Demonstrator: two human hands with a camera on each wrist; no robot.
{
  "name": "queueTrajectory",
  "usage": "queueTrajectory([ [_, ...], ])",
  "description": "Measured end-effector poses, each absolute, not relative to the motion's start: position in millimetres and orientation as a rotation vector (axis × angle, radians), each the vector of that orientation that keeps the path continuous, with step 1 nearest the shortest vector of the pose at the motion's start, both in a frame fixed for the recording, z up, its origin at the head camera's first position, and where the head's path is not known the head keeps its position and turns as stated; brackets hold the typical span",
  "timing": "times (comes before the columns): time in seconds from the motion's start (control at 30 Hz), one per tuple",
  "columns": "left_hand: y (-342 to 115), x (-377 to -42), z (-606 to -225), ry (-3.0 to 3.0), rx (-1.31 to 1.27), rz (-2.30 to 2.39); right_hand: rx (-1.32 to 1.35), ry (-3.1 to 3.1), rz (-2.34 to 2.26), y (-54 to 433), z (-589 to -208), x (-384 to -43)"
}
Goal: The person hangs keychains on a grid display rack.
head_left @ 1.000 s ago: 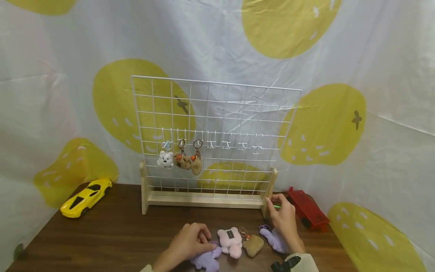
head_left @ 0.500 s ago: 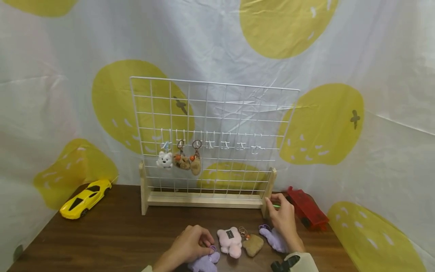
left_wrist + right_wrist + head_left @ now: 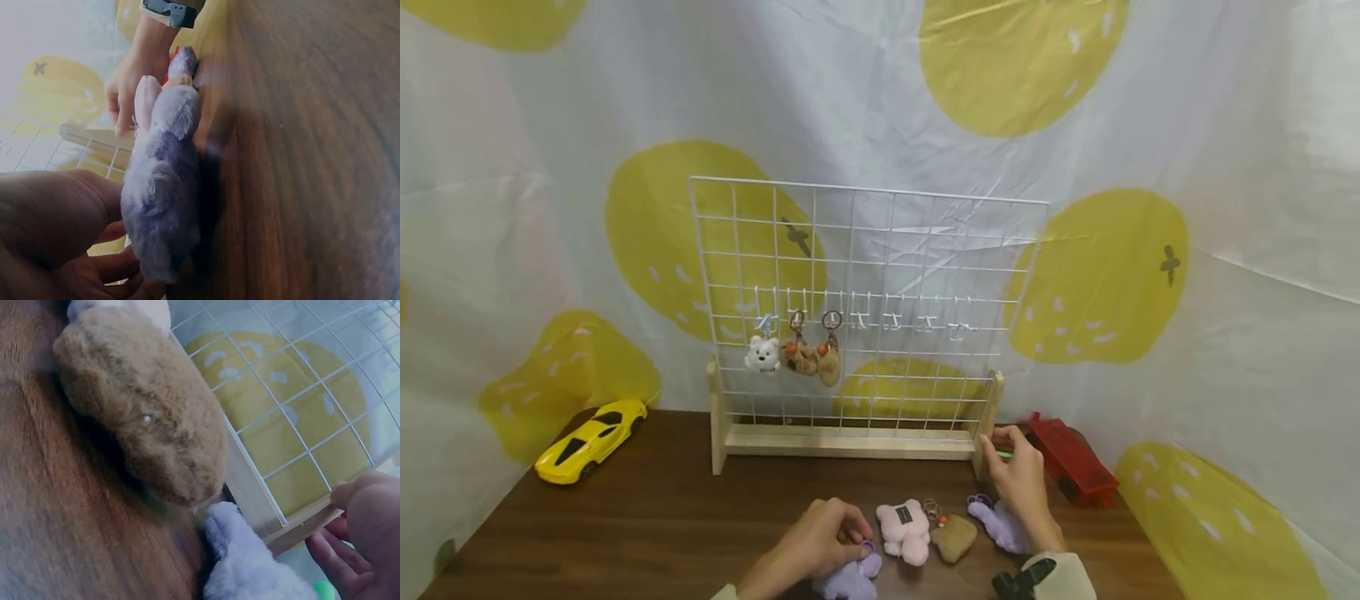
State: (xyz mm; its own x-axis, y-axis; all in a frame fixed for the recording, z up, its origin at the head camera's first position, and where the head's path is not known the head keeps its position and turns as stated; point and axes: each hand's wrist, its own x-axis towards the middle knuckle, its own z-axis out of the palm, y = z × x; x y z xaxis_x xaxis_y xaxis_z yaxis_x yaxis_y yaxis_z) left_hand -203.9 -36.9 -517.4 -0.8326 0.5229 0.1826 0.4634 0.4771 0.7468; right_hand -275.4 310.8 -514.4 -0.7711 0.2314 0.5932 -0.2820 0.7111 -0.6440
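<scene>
My left hand (image 3: pixel 815 540) pinches a purple plush keychain (image 3: pixel 850 581) by its ring at the front of the table. In the left wrist view, that furry purple plush (image 3: pixel 159 187) lies alongside the curled fingers, close over the wood. My right hand (image 3: pixel 1021 475) grips the right wooden upright (image 3: pixel 989 417) of a white wire grid rack (image 3: pixel 872 190), thumb on one side and fingers on the other. Between the hands lie a pink plush keychain (image 3: pixel 901 527) and a brown one (image 3: pixel 955 539). Another purple plush keychain (image 3: pixel 1004 525) lies beside the right wrist.
From the rack's hooks hang a white bear keychain (image 3: pixel 763 354) and two brown keychains (image 3: pixel 829 365); several hooks (image 3: pixel 892 321) to their right carry nothing. A yellow toy car (image 3: pixel 591 442) stands at left, a red toy car (image 3: pixel 1072 460) at right. A patterned cloth (image 3: pixel 880 83) hangs behind.
My left hand has drawn the purple plush keychain slightly left and toward me, and its ring now shows at the fingertips. The right hand keeps its grip on the upright.
</scene>
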Motion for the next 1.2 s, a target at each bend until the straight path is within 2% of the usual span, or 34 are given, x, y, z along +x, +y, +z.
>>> queueTrajectory([
  [0.33, -35, -204, -522, 2.657, 0.91, 1.267, -0.045, -2.354, 1.047, 311, -515, -277],
  [0.67, -50, -200, -521, 2.709, 0.891, 1.25, 0.026, -2.343, 1.045, 292, -517, -286],
  [1.2, -35, -209, -517, 2.624, 0.983, 1.41, -0.007, -2.299, 1.027, 309, -518, -274],
])
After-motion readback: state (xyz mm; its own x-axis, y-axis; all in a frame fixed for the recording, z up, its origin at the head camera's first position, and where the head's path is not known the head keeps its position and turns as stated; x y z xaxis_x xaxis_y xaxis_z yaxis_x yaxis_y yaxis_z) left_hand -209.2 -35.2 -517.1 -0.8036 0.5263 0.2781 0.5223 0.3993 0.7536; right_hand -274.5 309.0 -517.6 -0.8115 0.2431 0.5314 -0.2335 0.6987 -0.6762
